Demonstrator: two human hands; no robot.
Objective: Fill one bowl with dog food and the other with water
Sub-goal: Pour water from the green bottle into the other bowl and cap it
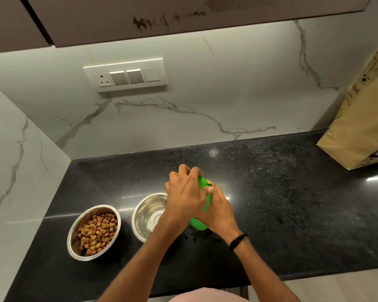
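Your green bottle (198, 224) sits tilted near the front middle of the black counter (292, 203). Its base is low over the stone or resting on it; I cannot tell which. Only slivers of it show between your hands.

Treat it as smooth plastic and probably slick, since wet marks lie on the stone by its base. If it holds water, expect the weight to shift as it tips. The middle of the body is the safe place to hold it, which leaves the top free for twisting or pouring.

Your right hand (218, 211) wraps the body from the bottle's four o'clock side. Your left hand (184, 192) curls over the top end from ten o'clock, fingers closed around it. Whether a cap is on is hidden.

- **Nine o'clock:** the second steel bowl (147, 214) is just beside the bottle, partly under your left wrist. It gleams inside, but I cannot say whether it holds water.
- **Eight o'clock, farther out:** the bowl of kibble (94, 232) already looks filled.
- **Two o'clock:** a paper bag (362, 118) stands well apart from the bottle.
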